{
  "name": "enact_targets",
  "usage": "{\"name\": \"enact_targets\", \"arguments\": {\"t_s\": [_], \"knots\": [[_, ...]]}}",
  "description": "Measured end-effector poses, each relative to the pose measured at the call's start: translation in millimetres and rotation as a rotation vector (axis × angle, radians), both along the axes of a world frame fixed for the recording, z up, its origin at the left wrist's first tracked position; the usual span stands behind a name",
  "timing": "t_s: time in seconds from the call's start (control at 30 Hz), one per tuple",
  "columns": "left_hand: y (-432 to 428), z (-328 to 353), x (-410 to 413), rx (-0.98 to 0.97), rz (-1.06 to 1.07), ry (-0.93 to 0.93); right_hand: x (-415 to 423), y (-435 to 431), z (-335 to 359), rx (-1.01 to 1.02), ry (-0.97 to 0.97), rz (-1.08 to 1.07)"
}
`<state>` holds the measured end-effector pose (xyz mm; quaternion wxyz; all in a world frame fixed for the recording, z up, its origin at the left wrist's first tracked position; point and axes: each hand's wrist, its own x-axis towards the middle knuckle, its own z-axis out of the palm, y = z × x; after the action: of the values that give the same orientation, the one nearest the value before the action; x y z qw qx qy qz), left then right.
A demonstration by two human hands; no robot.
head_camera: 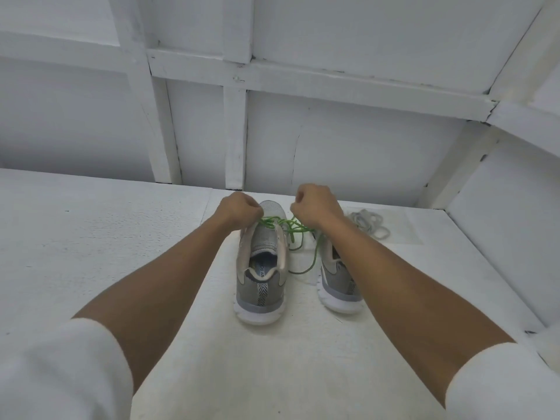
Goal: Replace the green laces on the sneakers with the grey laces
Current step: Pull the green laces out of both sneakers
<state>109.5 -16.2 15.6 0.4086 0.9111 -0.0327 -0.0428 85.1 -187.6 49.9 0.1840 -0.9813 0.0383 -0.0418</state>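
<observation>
Pinching the green lace (pixel 295 227) between left hand (pixel 241 207) and right hand (pixel 315 207), I should pull gently, eyelet by eyelet, keeping the grey sneaker (pixel 262 286) upright.

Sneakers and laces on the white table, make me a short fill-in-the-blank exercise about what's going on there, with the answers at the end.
1. The left hand and the right hand both pinch a lace that is ____ in colour.
2. The two sneakers stand with their ____ toward the camera.
3. The grey laces lie in a loose pile on the table, to the ____ of the right hand.

Missing words: green; heels; right.
</observation>
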Motion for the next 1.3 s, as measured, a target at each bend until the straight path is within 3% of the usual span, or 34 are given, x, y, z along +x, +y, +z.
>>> {"name": "enact_targets", "arguments": {"t_s": [0.07, 0.17, 0.4, 0.87, 1.03, 1.13, 1.2, 1.3], "knots": [[-11, 7, 2, 0.132, -0.125, -0.022, -8, 11, 2, 0.183, 0.144, 0.052], [-22, 14, 5, 0.301, -0.260, -0.006, -21, 19, -9, 0.179, 0.315, 0.078], [-28, 12, 12, 0.469, -0.325, 0.018, -35, 20, -39, 0.329, 0.196, -0.022], [-18, 4, 15, 0.372, -0.344, 0.015, -50, 24, -60, 0.555, 0.043, -0.114], [10, 6, 24, 0.283, -0.114, -0.049, -52, 24, -64, 0.626, 0.035, -0.147], [29, 4, 32, 0.327, 0.011, 0.043, -52, 25, -66, 0.622, 0.029, -0.156], [28, 6, 34, 0.321, -0.004, 0.101, -52, 26, -66, 0.603, 0.022, -0.157], [7, 14, 29, 0.318, -0.139, -0.024, -51, 26, -68, 0.582, 0.020, -0.154]]}}
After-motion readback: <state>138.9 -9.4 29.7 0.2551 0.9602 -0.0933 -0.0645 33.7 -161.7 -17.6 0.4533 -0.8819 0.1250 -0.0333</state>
